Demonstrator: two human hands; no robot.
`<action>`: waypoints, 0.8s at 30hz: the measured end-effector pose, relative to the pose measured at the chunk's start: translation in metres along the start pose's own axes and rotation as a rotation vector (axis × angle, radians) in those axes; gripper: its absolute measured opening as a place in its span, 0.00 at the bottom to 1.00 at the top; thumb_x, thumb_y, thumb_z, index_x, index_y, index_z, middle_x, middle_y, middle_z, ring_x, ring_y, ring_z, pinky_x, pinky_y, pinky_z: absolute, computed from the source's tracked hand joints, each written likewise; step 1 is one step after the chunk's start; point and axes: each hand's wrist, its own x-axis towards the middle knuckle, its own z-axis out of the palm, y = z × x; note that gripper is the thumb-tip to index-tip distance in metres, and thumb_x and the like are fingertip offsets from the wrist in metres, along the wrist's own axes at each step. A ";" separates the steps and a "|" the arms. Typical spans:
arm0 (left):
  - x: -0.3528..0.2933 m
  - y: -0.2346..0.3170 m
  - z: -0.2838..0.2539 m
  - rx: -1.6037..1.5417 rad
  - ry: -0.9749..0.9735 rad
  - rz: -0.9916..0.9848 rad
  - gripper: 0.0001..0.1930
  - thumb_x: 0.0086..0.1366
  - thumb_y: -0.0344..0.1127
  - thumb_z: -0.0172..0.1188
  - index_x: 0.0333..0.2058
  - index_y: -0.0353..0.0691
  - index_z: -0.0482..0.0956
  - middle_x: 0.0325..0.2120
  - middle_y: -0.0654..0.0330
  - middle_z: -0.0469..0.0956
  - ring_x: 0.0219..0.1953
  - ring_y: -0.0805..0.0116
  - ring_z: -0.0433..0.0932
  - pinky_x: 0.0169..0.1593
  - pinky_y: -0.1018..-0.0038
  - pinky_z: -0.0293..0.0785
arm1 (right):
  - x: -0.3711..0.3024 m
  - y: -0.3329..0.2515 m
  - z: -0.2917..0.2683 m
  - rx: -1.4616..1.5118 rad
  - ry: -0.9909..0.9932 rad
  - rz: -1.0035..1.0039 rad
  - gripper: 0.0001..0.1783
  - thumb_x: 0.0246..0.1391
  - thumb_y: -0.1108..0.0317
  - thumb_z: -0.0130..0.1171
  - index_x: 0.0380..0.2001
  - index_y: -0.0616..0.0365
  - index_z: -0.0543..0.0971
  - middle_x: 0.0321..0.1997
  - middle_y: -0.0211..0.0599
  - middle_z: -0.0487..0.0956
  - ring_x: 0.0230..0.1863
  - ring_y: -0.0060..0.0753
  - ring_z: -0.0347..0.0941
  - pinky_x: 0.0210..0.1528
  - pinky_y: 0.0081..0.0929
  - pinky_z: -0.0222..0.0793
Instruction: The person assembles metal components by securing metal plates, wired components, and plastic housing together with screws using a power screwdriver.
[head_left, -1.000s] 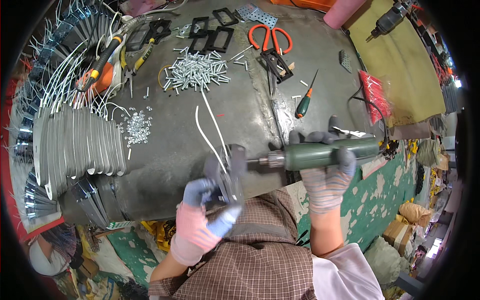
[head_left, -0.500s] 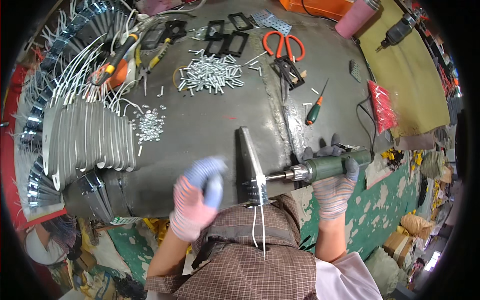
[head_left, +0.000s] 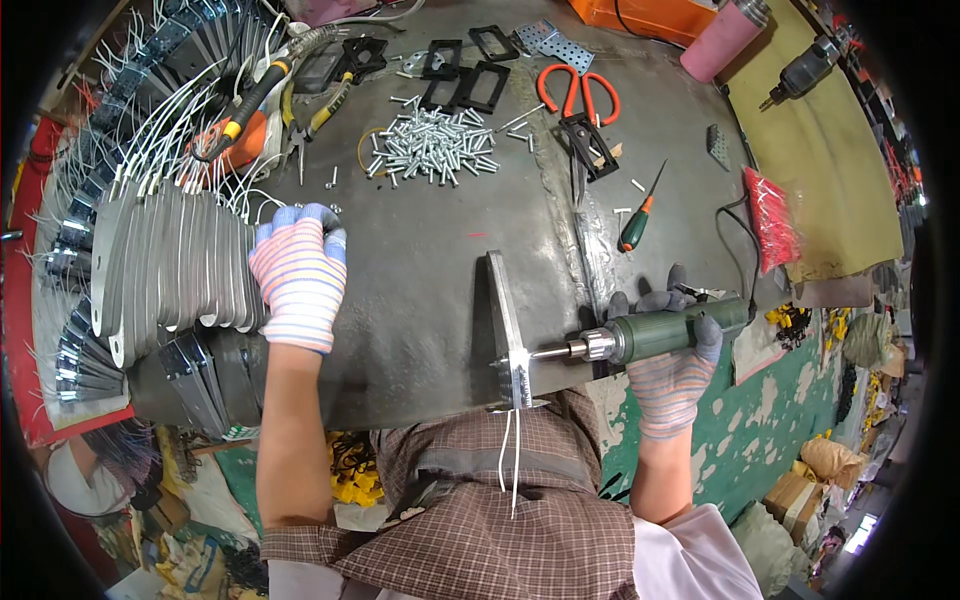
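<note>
My left hand [head_left: 301, 268], in a striped glove, lies over the spot of the small nuts beside a row of grey metal plates [head_left: 175, 262] with white wires. Its fingers are curled down and together; whatever is at the fingertips is hidden. My right hand [head_left: 668, 385], also gloved, is wrapped round a green electric screwdriver [head_left: 662, 333] held level. The tool's bit points left and reaches a grey metal plate [head_left: 506, 300] at the table's near edge. Two white wires [head_left: 510, 445] hang from that plate over my checked apron.
A heap of screws [head_left: 432, 145] lies mid-table. Around it are pliers [head_left: 300, 150], black frames [head_left: 484, 86], red-handled scissors [head_left: 580, 95], and a small screwdriver [head_left: 640, 215]. A red packet [head_left: 770, 220], pink bottle [head_left: 725, 40] and another power tool [head_left: 805, 70] are at the right.
My left hand has moved left and away from me, from near the wired plate to the nuts. My right hand keeps its hold on the electric screwdriver, almost unmoved.
</note>
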 end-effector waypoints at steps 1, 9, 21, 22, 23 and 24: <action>0.005 0.004 -0.006 0.001 -0.033 0.005 0.08 0.52 0.38 0.64 0.31 0.46 0.78 0.33 0.57 0.77 0.37 0.53 0.74 0.43 0.60 0.68 | 0.000 0.000 0.001 -0.004 0.016 -0.017 0.36 0.44 0.66 0.62 0.59 0.57 0.65 0.37 0.31 0.79 0.45 0.36 0.74 0.67 0.53 0.52; -0.096 0.077 -0.035 -1.800 -0.369 -0.453 0.09 0.60 0.27 0.61 0.39 0.37 0.74 0.34 0.58 0.77 0.32 0.72 0.77 0.37 0.75 0.77 | 0.001 0.003 0.003 0.067 -0.001 -0.003 0.35 0.45 0.70 0.63 0.58 0.58 0.66 0.36 0.32 0.76 0.46 0.34 0.72 0.65 0.51 0.55; -0.125 0.105 -0.022 -1.968 -0.346 -0.573 0.10 0.56 0.22 0.65 0.36 0.37 0.78 0.34 0.63 0.79 0.35 0.78 0.76 0.42 0.81 0.74 | -0.002 0.007 0.004 0.119 -0.044 -0.006 0.26 0.42 0.72 0.63 0.49 0.55 0.73 0.36 0.32 0.75 0.46 0.37 0.71 0.67 0.55 0.51; -0.125 0.106 -0.022 -1.962 -0.317 -0.563 0.10 0.55 0.22 0.65 0.36 0.37 0.78 0.34 0.63 0.79 0.35 0.77 0.76 0.42 0.81 0.75 | -0.002 0.007 0.004 0.119 -0.045 -0.006 0.26 0.42 0.72 0.63 0.49 0.55 0.73 0.36 0.32 0.75 0.46 0.37 0.71 0.67 0.55 0.51; -0.125 0.107 -0.023 -1.955 -0.288 -0.553 0.10 0.55 0.22 0.66 0.36 0.37 0.78 0.34 0.62 0.79 0.35 0.77 0.77 0.42 0.81 0.75 | -0.003 0.008 0.005 0.112 -0.044 -0.014 0.26 0.42 0.71 0.63 0.48 0.55 0.73 0.36 0.32 0.75 0.46 0.37 0.71 0.67 0.56 0.51; -0.125 0.107 -0.024 -1.955 -0.288 -0.553 0.10 0.55 0.22 0.66 0.36 0.37 0.78 0.34 0.62 0.79 0.35 0.77 0.77 0.42 0.81 0.75 | -0.004 0.008 0.005 0.105 -0.043 -0.021 0.26 0.42 0.71 0.64 0.48 0.55 0.73 0.36 0.31 0.75 0.46 0.38 0.71 0.67 0.57 0.50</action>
